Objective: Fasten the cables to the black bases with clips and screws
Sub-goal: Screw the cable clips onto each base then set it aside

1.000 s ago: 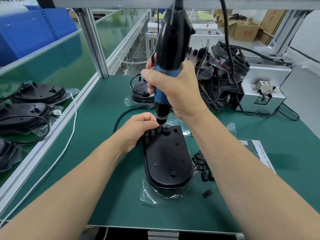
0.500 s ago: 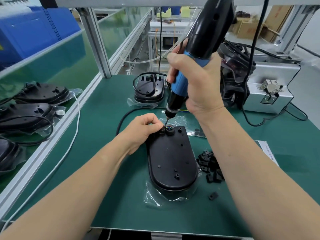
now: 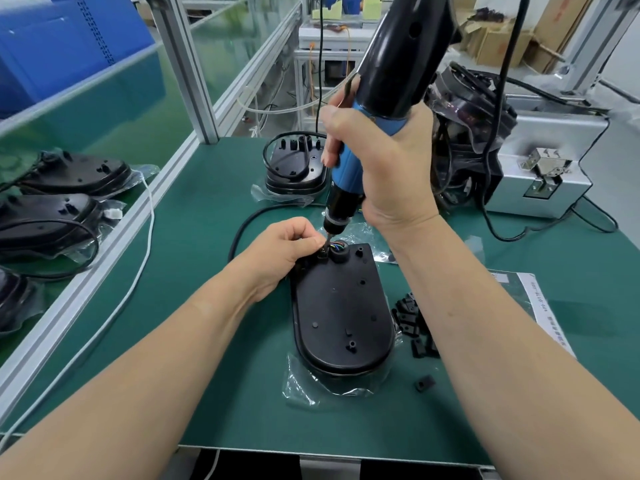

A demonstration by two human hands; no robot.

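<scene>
Worktop (image 3: 214,341), green, carries black base (image 3: 341,313) just right of left grip (image 3: 277,251). Right grip (image 3: 381,161) clamped round tilted electric screwdriver (image 3: 391,64), bit tip down beside left grip's fingertips. Black cable (image 3: 242,223) curves away behind left grip, whose fingers pinch small clip (image 3: 322,252) at base's far end.

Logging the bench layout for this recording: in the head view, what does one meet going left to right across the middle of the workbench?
bagged black bases → white cord → left hand → black base being worked on → pile of black clips → printed sheet
</scene>
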